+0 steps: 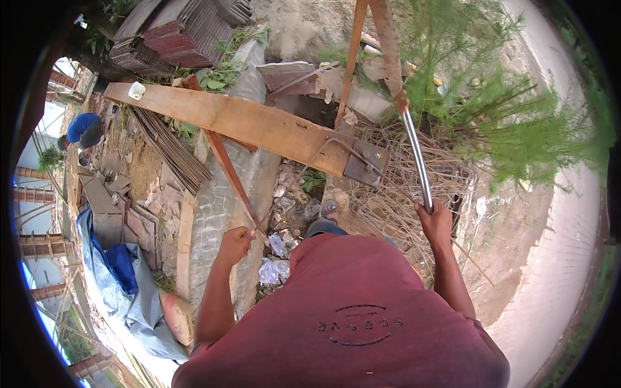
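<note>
Ahead of me a long wooden plank bench (239, 121) slants across the view on wooden legs. A dark metal plate (366, 164) with upright pins is fixed on its near right end, and a thin bent rod (332, 140) lies against it. My right hand (435, 223) is wrapped round the lower end of a shiny metal pipe (417, 155), right of the bench. Left of my body, my left hand (235, 245) hangs in the air with its fingers pinched together, near a bench leg (234, 179). Whatever it may hold is too small to make out.
A tangle of thin bent rods (414, 184) covers the ground below the plate. Long bars (169, 150) lie beyond the low wall at left. Stacked roof tiles (183, 31) stand far left, a feathery green bush (491, 110) at right. Another person (84, 131) bends over at far left.
</note>
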Action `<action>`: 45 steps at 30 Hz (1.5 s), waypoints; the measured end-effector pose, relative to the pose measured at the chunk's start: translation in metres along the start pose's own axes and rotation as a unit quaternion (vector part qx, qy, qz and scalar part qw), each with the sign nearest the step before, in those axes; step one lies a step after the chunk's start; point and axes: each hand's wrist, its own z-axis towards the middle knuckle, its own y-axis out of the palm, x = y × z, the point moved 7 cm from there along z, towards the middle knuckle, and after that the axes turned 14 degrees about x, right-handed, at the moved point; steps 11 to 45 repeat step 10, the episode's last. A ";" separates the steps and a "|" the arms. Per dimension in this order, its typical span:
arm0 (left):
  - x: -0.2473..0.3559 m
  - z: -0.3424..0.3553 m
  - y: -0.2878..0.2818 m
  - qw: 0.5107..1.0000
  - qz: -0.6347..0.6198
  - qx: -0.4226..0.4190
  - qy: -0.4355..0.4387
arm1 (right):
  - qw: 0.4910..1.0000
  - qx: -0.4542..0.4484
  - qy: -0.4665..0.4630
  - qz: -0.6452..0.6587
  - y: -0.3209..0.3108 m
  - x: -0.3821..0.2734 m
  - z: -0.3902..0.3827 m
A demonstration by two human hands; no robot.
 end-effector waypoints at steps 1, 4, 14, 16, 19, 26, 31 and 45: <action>0.002 0.003 0.006 0.998 -0.033 -0.033 -0.037 | 1.000 0.005 -0.003 0.007 0.000 -0.004 0.000; 0.031 0.024 0.032 0.996 -0.067 -0.054 0.003 | 0.999 -0.024 0.025 0.004 -0.001 -0.003 0.004; 0.099 0.080 0.083 0.994 -0.032 -0.045 0.096 | 0.999 -0.036 -0.013 -0.024 0.005 -0.002 0.005; 0.099 0.080 0.083 0.994 -0.032 -0.045 0.096 | 0.999 -0.036 -0.013 -0.024 0.005 -0.002 0.005; 0.099 0.080 0.083 0.994 -0.032 -0.045 0.096 | 0.999 -0.036 -0.013 -0.024 0.005 -0.002 0.005; 0.099 0.080 0.083 0.994 -0.032 -0.045 0.096 | 0.999 -0.036 -0.013 -0.024 0.005 -0.002 0.005; 0.099 0.080 0.083 0.994 -0.032 -0.045 0.096 | 0.999 -0.036 -0.013 -0.024 0.005 -0.002 0.005; 0.099 0.080 0.083 0.994 -0.032 -0.045 0.096 | 0.999 -0.036 -0.013 -0.024 0.005 -0.002 0.005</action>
